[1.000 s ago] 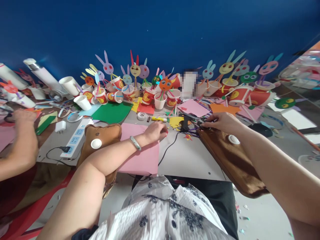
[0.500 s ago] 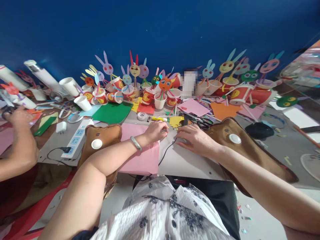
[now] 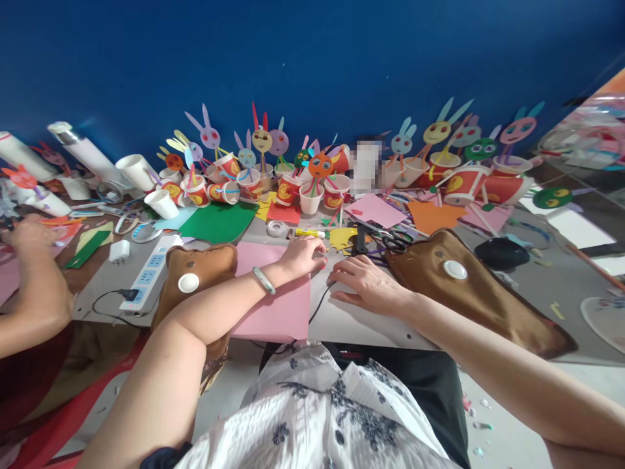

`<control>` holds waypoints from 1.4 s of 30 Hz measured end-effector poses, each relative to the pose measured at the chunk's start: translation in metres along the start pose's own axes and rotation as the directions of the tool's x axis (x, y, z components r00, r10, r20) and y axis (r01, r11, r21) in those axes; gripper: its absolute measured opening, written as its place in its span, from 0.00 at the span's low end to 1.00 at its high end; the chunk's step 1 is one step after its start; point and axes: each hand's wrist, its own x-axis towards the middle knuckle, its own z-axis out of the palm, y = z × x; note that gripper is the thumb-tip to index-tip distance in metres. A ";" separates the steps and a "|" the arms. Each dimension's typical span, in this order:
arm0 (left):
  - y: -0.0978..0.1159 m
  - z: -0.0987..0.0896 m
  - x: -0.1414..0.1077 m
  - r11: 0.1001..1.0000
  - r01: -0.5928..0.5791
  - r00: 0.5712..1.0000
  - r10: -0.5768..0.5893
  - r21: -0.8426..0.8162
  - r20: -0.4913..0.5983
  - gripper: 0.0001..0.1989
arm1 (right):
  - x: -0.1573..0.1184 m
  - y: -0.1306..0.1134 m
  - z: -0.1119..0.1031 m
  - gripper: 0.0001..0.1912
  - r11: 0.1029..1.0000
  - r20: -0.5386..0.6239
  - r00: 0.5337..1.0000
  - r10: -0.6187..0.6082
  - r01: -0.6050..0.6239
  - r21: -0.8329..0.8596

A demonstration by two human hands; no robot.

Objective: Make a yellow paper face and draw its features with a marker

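Note:
My left hand (image 3: 305, 256) has its fingers curled together over the upper right corner of the pink sheet (image 3: 273, 306). Something small and red shows at its fingertips, too small to name. Just right of it, my right hand (image 3: 364, 281) rests palm down on the grey table (image 3: 361, 329), fingers spread and holding nothing, close to a black cable (image 3: 321, 301). Beyond the hands lie a yellow marker (image 3: 310, 232), a yellow paper scrap (image 3: 343, 238) and black scissors (image 3: 398, 241). An orange paper figure (image 3: 319, 165) stands in a white cup (image 3: 311, 197).
Brown plush pads (image 3: 211, 270) lie under both forearms. A power strip (image 3: 150, 272) is at left. Rows of cups with paper bunny figures line the blue wall (image 3: 312, 58). Another person's arm (image 3: 36, 280) reaches in at far left; a black mouse (image 3: 502, 253) is at right.
My right hand has slid left and a little toward me, nearer my left hand, uncovering a black item beside the scissors. My left hand stays nearly still. The other person's hand has shifted left.

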 end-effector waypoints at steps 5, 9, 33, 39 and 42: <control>0.002 -0.025 -0.001 0.999 -0.009 1.000 0.009 0.046 0.008 0.07 | -0.001 -0.001 0.003 0.19 1.000 -0.015 1.000 0.011 -0.011 0.020; -0.005 -0.041 -0.003 0.992 -0.026 0.997 0.016 0.120 0.079 0.11 | 0.001 0.002 0.005 0.23 1.000 -0.041 0.999 0.017 -0.018 -0.025; 0.003 -0.071 -0.003 0.986 -0.051 0.932 -0.010 0.158 0.362 0.15 | -0.003 0.007 0.019 0.43 0.999 0.060 0.998 0.025 -0.023 -0.025; 0.008 -0.097 -0.005 0.981 -0.101 0.872 0.007 0.166 0.489 0.22 | -0.004 0.008 0.020 0.45 1.000 0.062 0.998 0.019 -0.019 0.004; 0.005 -0.108 -0.005 0.985 -0.080 0.844 -0.016 0.155 0.536 0.22 | -0.005 0.009 0.022 0.48 1.000 0.075 0.997 0.019 -0.021 0.024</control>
